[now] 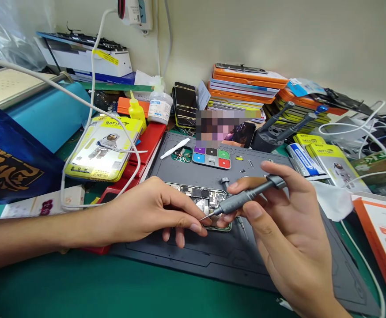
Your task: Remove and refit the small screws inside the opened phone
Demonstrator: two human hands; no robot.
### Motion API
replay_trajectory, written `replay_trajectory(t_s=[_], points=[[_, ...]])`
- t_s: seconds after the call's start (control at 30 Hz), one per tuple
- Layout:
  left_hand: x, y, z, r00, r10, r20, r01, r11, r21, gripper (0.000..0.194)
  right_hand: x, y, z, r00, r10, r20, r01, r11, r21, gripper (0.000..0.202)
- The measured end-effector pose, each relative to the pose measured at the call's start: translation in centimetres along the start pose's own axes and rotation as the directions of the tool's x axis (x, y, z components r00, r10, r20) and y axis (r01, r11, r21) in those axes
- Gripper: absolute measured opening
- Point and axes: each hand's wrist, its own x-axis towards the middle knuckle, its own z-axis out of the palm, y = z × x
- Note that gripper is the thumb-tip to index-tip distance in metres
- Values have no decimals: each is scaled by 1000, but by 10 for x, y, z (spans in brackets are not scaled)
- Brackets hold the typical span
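An opened phone with its inner boards showing lies on the grey work mat. My right hand holds a grey screwdriver at a slant, its tip pointing down-left over the phone. My left hand reaches across the phone's left part, thumb and index finger closed together at the screwdriver's tip. Whatever may be between those fingertips is too small to make out. A second screwdriver lies on the mat, partly hidden behind my right hand.
Beyond the phone are a coloured magnetic tray, white tweezers and small loose parts. A screwdriver holder stands at the back right. Battery packs and a white cable flank the mat's left. An orange-edged box sits at right.
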Motion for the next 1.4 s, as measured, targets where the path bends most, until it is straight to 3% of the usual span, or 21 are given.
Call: replay_trajectory(t_s=[0.17,0.4,1.07,1.27,1.4], points=[[-1,1,1,1000,-16,-2,16,1000,-16,15,3,1,-1,1000,21,-9,-20,998,57,40],[-1,0,1,998,62,17,-62,998,16,20,7,1,-5,994,108,1,-107,989,98,38],[-2,-1,0,997,66,47,-67,998,22,14,8,0,-3,992,118,37,-123,981,149,36],[-2,-2,0,993,90,78,-89,996,-15,14,9,-3,-2,976,216,29,-217,948,232,35],[-2,-4,0,996,65,61,-64,998,-15,22,11,-3,-5,977,210,40,-212,932,295,34]])
